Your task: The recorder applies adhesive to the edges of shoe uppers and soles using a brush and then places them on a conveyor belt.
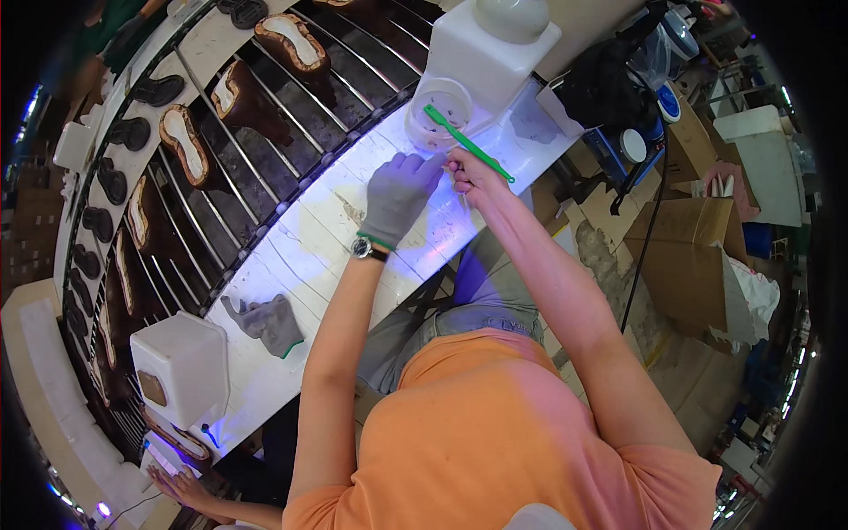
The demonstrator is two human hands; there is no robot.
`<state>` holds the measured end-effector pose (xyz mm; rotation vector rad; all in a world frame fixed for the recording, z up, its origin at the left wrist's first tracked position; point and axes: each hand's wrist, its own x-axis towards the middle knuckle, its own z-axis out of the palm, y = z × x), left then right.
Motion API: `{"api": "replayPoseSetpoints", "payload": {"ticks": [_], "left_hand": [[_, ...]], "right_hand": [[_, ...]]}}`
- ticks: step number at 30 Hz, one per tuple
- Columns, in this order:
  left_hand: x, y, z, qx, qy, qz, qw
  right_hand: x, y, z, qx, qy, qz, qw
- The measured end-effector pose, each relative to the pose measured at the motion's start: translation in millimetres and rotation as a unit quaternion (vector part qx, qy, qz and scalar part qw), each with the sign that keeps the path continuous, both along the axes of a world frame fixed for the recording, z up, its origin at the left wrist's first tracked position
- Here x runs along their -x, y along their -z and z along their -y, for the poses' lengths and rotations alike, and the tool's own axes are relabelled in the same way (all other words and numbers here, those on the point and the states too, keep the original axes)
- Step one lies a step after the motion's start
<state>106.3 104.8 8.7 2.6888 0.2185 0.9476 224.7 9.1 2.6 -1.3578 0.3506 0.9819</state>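
My left hand [399, 196] wears a grey knit glove with a green cuff, and a dark-strapped watch [369, 249] sits at its wrist. Its back faces up; the fingers look bent, with one reaching toward my right hand. My bare right hand [473, 179] is closed, its fingertips pinching the gloved fingertip; the contact is partly hidden. Just beyond my right hand, a green brush [468, 144] lies slanting, its head over a clear round container [438, 110]. A second grey glove [268, 323] lies crumpled on the white table [309, 252], nearer my left forearm.
Left of the table runs a roller conveyor [231, 190] carrying brown boots [185, 146] and dark soles [130, 133]. White plastic jugs stand at the near left [179, 369] and far end [486, 62]. Cardboard boxes [676, 256] sit at right. Another person's hand [187, 486] shows at lower left.
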Motion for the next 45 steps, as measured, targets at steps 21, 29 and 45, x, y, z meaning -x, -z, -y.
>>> {"api": "replayPoseSetpoints", "payload": {"ticks": [21,29,45], "left_hand": [[-17.1,11.5,-11.5,-0.091,0.044,0.001,0.995],[-14.7,6.2,-9.6,-0.028,0.030,0.025,0.999],[-15.4,8.0,-6.5,0.001,0.054,0.029,0.998]], "right_hand": [[-12.4,-6.9,22.6,-0.031,-0.125,0.061,0.990],[-6.8,-8.4,3.5,0.021,-0.076,0.076,0.994],[-23.9,10.1,10.0,-0.168,-0.072,-0.168,0.969]]}}
